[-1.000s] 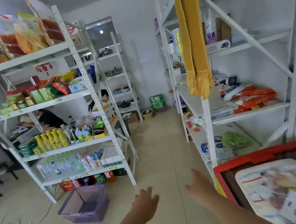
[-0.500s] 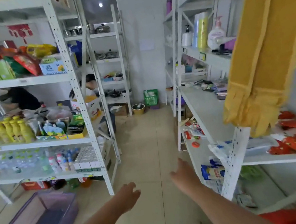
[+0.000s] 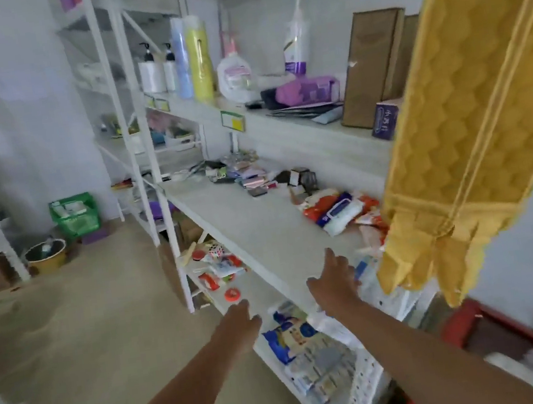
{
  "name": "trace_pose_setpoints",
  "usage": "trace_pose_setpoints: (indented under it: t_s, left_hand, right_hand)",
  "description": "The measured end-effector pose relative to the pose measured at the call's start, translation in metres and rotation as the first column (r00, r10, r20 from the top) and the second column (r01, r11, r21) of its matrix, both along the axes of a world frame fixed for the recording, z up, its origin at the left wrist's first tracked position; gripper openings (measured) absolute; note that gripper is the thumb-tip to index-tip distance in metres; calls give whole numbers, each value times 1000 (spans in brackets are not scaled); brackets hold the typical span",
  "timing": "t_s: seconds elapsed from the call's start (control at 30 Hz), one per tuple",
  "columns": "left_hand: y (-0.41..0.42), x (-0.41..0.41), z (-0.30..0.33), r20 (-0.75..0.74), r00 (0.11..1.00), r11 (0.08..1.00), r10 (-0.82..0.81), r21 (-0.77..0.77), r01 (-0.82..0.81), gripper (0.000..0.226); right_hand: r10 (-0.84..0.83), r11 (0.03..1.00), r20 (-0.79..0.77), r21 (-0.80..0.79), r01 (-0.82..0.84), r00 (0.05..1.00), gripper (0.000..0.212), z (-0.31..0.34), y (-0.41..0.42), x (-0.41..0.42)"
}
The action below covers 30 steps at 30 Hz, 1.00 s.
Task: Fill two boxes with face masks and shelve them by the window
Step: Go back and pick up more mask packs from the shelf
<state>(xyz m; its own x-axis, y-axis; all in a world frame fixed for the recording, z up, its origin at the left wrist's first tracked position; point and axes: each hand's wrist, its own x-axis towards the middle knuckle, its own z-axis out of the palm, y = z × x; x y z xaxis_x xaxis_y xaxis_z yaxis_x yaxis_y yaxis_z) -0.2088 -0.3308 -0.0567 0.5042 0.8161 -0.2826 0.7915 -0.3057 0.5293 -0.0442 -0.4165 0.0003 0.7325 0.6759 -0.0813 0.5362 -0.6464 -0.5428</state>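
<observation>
Both my arms stretch forward toward a white metal shelving unit [image 3: 254,223] on the right. My left hand [image 3: 240,320] hovers with loose fingers over the lower shelf, holding nothing. Over the front edge of the middle shelf my right hand [image 3: 333,281] reaches with straight fingers, also empty. Blue-and-white packets [image 3: 296,337] lie on the lower shelf just below my hands. Two tall brown cardboard boxes [image 3: 372,65] stand on the upper shelf at the right. I cannot tell which items are face masks.
A yellow fringed cloth [image 3: 459,129] hangs close in front at the right, hiding part of the shelves. Bottles [image 3: 198,58] line the upper shelf. Red-and-blue wipe packs [image 3: 337,209] lie on the middle shelf. A green basket [image 3: 73,213] and a bucket [image 3: 46,254] stand on the floor.
The view has swung right, from the aisle onto the right shelving unit. Both empty hands have moved up and forward toward its shelves.
</observation>
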Motion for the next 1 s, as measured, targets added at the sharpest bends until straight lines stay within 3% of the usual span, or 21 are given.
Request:
trace_pose_setpoints:
  t_s: [0.2, 0.37, 0.43, 0.53, 0.73, 0.83, 0.9, 1.0]
  left_hand:
    - [39, 119, 8, 85, 954, 955, -288, 100, 280, 54]
    - [59, 176, 2, 32, 896, 897, -442, 1, 442, 61]
    - [66, 196, 1, 34, 893, 892, -448, -55, 450, 67]
    - [70, 221, -3, 52, 884, 867, -464, -178, 465, 72]
    - [78, 254, -10, 111, 893, 793, -437, -422, 440, 49]
    - [85, 254, -7, 224, 887, 633, -404, -632, 447, 22]
    - [92, 256, -2, 259, 870, 533, -420, -705, 467, 18]
    - [103, 262, 2, 276, 859, 509, -432, -711, 485, 23]
  right_hand:
    - [-451, 880, -192, 66, 470, 872, 59, -22, 21, 70]
    - [-687, 721, -204, -68, 690, 698, 76, -46, 58, 82]
    - [-722, 690, -153, -85, 719, 675, 79, -49, 67, 90]
    - [-738, 672, -212, -152, 725, 641, 93, -60, 68, 100]
    - [-781, 612, -299, -187, 769, 549, 100, -67, 70, 111]
    - [-793, 573, -355, -159, 804, 495, 101, -65, 72, 113]
    - [-781, 552, -414, -108, 827, 468, 100, -65, 75, 116]
    - [-749, 507, -515, -41, 861, 417, 98, -63, 81, 116]
